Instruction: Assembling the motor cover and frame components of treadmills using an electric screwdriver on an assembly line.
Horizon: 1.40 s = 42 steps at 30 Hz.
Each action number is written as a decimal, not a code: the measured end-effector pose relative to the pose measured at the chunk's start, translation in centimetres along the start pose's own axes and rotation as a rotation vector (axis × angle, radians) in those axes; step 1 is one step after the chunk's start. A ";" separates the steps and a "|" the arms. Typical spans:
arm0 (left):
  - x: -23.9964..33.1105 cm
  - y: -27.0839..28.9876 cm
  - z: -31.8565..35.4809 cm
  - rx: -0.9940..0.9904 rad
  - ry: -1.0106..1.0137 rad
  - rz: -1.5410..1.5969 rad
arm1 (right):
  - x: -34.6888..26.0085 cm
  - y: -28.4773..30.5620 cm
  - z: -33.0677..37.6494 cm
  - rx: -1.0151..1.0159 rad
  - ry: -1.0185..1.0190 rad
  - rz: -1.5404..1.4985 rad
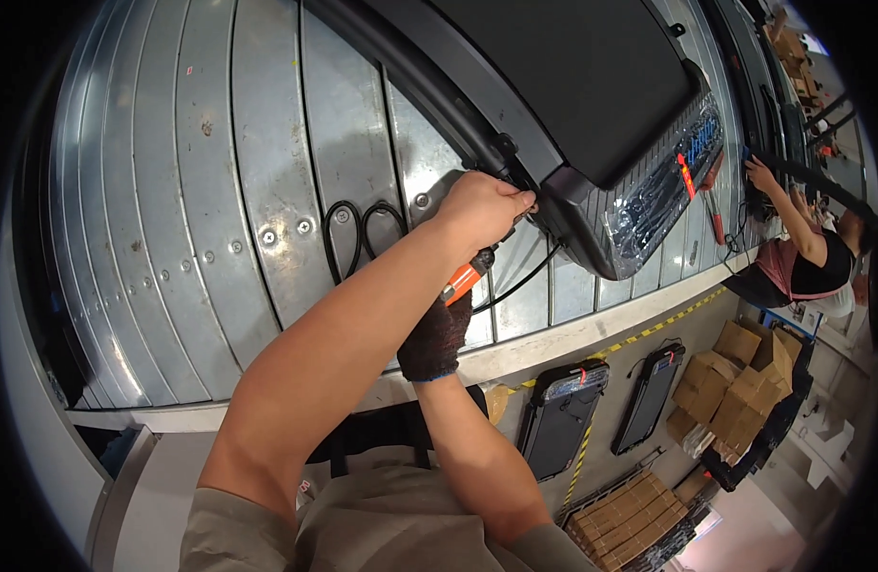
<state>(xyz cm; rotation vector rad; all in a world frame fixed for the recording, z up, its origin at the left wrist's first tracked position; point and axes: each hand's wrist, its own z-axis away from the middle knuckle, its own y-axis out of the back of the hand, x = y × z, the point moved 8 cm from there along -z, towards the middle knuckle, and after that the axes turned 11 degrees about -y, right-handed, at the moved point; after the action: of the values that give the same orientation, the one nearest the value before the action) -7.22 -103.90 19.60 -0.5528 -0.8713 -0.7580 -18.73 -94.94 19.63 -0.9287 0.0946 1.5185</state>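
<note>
A large black treadmill (pixel 592 86) lies on the metal-slat conveyor (pixel 201 124). My left hand (pixel 482 205) is bare and closed in a pinch at the frame near the treadmill's motor cover. Whatever lies between its fingertips is too small to make out. Lower down, my right hand (pixel 437 338), in a dark knitted glove, grips an orange and black power screwdriver (pixel 465 280). The left forearm passes above it and hides part of the tool. Its tip is just below my left hand. A thin black cable (pixel 525 288) curves between the tool area and the treadmill's underside.
A looped black cord (pixel 363 221) rests on the slats. Clear plastic film (pixel 653 214) covers the treadmill's front end. At the right a co-worker (pixel 801 257) reaches toward another black machine. Two treadmills (pixel 563 419) stand beyond the conveyor's pale edge, near cardboard boxes (pixel 735 381) and yellow-black floor tape.
</note>
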 end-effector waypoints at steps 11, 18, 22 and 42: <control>3.0 0.5 1.9 -0.022 -0.150 -0.529 | 5.9 5.1 -2.1 -0.093 -0.069 -0.009; 10.2 -16.3 4.4 -0.063 -1.249 -1.027 | 9.0 10.3 -2.5 -0.157 -0.014 0.339; 7.7 -15.7 2.1 0.022 -1.176 -1.242 | 10.3 13.8 -1.5 -0.139 0.090 0.600; -18.1 21.2 20.8 0.687 -0.192 -1.360 | 2.4 6.9 0.5 -0.206 -0.035 0.868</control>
<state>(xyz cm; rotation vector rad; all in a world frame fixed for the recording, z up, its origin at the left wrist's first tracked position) -8.09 -69.77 12.99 0.7143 -1.5918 -1.5120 -24.68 -94.19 15.46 -1.0893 0.3558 2.3763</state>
